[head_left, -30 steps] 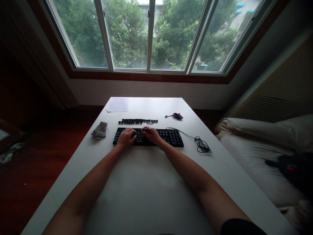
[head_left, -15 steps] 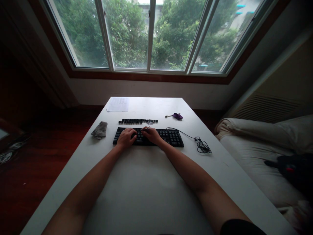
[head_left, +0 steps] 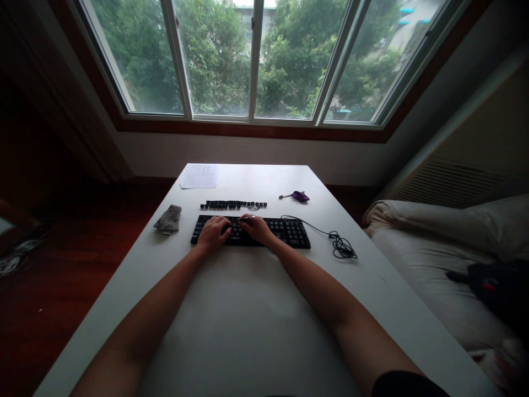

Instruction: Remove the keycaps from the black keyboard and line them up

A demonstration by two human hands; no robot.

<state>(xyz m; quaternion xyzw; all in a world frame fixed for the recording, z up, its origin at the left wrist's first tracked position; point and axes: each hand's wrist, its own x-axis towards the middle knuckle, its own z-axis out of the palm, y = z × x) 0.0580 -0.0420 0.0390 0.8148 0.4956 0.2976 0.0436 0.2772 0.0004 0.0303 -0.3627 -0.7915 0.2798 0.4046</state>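
Bending over a long black keyboard with dark keys (head_left: 294, 232), which lies across the white, smooth-topped table (head_left: 248, 309), a person works with two bare hands set close together but apart. The left hand (head_left: 211, 234) lies palm down over the keyboard's left part, its fingers loosely curved on the keys and its thumb held away from them, so that a gap shows between; no grip is formed there. The right hand (head_left: 256, 227) reaches in from the other side to the middle of the keyboard, fingers bent and drawn near one another. A thin, shiny piece (head_left: 248, 217), too small to name, shows at its fingertips; whether they pinch it cannot be told. Just beyond the keyboard stretches an uneven row of small black keycaps (head_left: 225, 204), with a clear, glinting item (head_left: 253, 208) near its right end. A crumpled grey cloth (head_left: 168, 220) rests to the left of the keyboard, and a printed white paper sheet (head_left: 199, 177) lies at the far left corner. Farther right are a purple object with a slender stick-like part (head_left: 300, 196) and a loosely bundled black cable (head_left: 343, 246), its free stretch running back to the keyboard's rear edge.
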